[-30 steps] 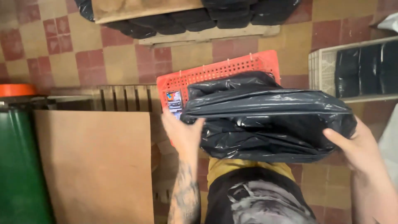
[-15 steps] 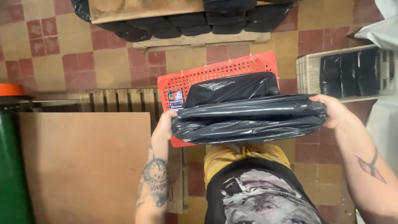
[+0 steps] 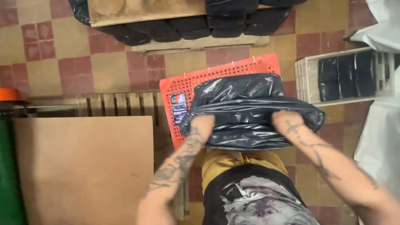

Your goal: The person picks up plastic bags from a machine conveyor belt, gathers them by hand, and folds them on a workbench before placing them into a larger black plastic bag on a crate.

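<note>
A bulky black plastic bag bundle [image 3: 250, 112] lies on top of a red perforated plastic crate [image 3: 200, 81] in front of me. My left hand [image 3: 203, 123] presses down on the bundle's left side, fingers tucked into the plastic. My right hand [image 3: 285, 119] does the same on the right side. Both forearms reach forward over my yellow trousers and printed dark shirt. A small phone-like device [image 3: 179, 108] lies in the crate at the bundle's left.
A brown board [image 3: 83, 166] covers a wooden pallet [image 3: 121, 104] at left. Further black bundles sit on a pallet [image 3: 196, 29] at the top. A white crate [image 3: 346, 75] with black bundles stands at right, white sacks [image 3: 379, 137] beside it. A green bin [image 3: 8, 175] at far left.
The bundle has come down onto the red crate. Both hands moved from gripping its ends to pushing on its top, closer together.
</note>
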